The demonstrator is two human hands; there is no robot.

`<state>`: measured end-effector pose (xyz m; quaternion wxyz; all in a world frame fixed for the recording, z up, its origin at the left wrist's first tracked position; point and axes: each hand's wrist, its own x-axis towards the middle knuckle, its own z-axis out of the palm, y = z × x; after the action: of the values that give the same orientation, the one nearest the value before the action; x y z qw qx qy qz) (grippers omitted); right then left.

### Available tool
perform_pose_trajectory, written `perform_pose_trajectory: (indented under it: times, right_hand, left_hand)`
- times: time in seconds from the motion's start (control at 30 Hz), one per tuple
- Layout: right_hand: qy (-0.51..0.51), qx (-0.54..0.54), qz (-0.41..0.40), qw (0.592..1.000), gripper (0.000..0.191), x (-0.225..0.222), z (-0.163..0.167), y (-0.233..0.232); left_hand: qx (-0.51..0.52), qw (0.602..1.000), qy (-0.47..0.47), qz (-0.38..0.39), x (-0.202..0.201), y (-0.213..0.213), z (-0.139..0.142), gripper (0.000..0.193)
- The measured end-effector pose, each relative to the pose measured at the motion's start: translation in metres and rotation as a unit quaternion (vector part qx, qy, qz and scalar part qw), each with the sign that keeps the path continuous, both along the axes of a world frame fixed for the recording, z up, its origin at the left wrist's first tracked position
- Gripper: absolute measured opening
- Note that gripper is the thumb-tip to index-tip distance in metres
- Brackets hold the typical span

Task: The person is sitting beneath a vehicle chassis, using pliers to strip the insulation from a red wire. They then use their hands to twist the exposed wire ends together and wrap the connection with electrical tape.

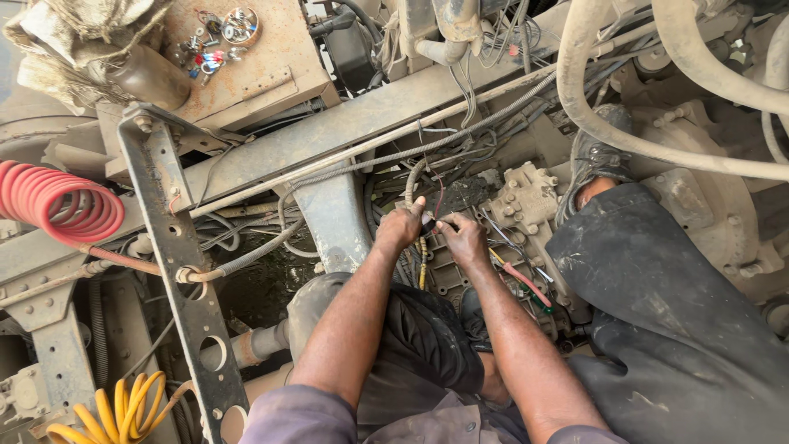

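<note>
Both hands' grip pinches a small black connector [429, 222] over the gearbox [526, 205].
Left hand [403, 226] and right hand [463, 238] meet on it; wires [509, 267] trail beside the gearbox; red coiled hose [49, 201] well apart.

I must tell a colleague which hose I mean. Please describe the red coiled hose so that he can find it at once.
Start at the long dusty steel beam that crosses the picture diagonally, and follow it down to the left edge. There the red coiled hose lies on its side, far from the left hand. It is the only red spiral; the other coiled hose, at the bottom left, is yellow.
</note>
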<state>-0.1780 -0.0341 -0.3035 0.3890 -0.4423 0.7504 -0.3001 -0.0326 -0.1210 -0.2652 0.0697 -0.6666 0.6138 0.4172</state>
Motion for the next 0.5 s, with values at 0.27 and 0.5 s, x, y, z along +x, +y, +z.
perform_pose_trajectory:
  times: [0.27, 0.5]
  right_hand:
    - [0.033, 0.003, 0.04, 0.999, 0.011, 0.007, -0.002, -0.006]
    - [0.0, -0.111, 0.064, 0.992, 0.014, 0.004, -0.009, 0.005]
  left_hand:
    - [0.098, 0.971, 0.156, 0.155, 0.0, 0.009, 0.023, 0.078]
    - [0.105, 0.969, 0.138, 0.178, -0.001, -0.006, -0.002, 0.079]
